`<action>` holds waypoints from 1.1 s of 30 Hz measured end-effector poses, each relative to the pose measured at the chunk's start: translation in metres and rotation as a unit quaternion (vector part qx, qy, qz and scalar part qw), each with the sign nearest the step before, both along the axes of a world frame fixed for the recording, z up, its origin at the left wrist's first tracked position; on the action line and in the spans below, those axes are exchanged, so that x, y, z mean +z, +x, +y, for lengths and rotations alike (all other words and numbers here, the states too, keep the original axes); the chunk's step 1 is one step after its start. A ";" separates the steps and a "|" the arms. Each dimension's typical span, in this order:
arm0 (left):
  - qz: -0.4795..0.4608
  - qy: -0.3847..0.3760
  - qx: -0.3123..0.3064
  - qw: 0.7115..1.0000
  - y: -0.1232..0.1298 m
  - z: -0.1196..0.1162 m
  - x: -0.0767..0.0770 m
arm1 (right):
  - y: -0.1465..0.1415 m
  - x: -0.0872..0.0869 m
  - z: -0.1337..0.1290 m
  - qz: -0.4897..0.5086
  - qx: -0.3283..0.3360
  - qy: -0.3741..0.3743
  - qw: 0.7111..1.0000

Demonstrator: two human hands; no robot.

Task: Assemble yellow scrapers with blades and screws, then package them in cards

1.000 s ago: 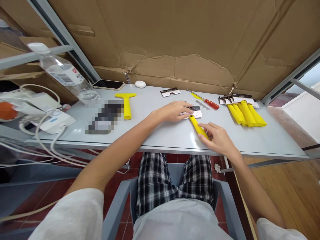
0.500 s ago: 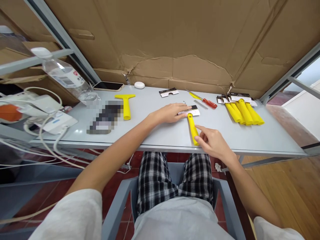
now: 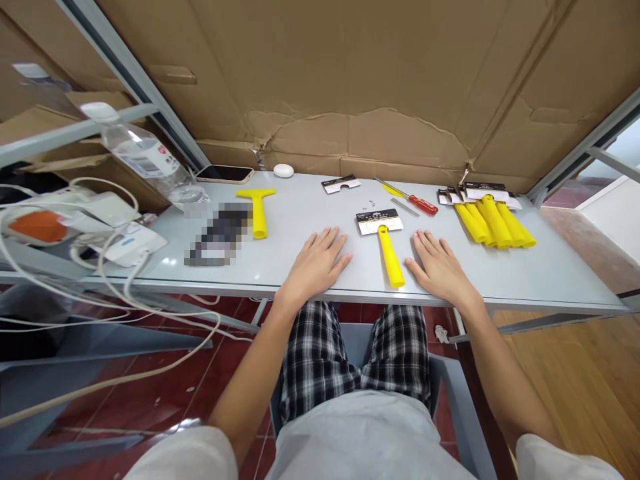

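My left hand (image 3: 319, 263) lies flat on the grey table with its fingers spread, holding nothing. My right hand (image 3: 439, 267) rests likewise, palm down and open. Between them lies a yellow-handled scraper (image 3: 391, 257), its head covered by a black-and-white card sleeve (image 3: 379, 222); neither hand touches it. Beyond it are a few tiny metal bits (image 3: 370, 205), too small to name surely. A thin metal blade (image 3: 405, 208) sits beside a red-handled screwdriver (image 3: 423, 204). At the back is a loose card sleeve (image 3: 341, 183). A bare yellow T-shaped scraper handle (image 3: 259, 215) lies to the left.
Several carded yellow scrapers (image 3: 495, 223) are grouped at the right. A phone (image 3: 225, 174), a white case (image 3: 283, 171) and a blurred patch (image 3: 217, 233) are at the left. A plastic bottle (image 3: 150, 157) leans near power strips and cables (image 3: 120, 243). Cardboard (image 3: 350, 73) backs the table.
Both hands have come off the scraper. My left hand moved back toward me and lies flat; my right moved slightly right and flattened. The scraper stays on the table.
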State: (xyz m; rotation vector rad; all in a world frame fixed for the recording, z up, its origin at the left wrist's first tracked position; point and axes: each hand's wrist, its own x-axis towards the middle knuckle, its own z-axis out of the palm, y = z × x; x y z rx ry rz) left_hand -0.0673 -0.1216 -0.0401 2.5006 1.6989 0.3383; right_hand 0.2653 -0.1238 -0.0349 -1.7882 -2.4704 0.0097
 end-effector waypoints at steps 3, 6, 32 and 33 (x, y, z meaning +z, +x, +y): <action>0.000 0.011 0.008 1.000 0.003 -0.001 -0.001 | 0.000 0.002 0.001 -0.009 -0.001 0.002 1.000; 0.003 0.016 0.011 1.000 0.003 -0.001 0.001 | 0.001 0.003 0.001 -0.006 -0.002 -0.001 1.000; 0.060 -0.050 0.051 0.996 0.009 -0.002 0.009 | -0.008 0.027 0.006 -0.017 -0.052 -0.098 0.994; 0.061 -0.050 0.051 0.996 0.009 -0.002 0.009 | -0.010 0.031 0.006 -0.017 -0.052 -0.102 0.993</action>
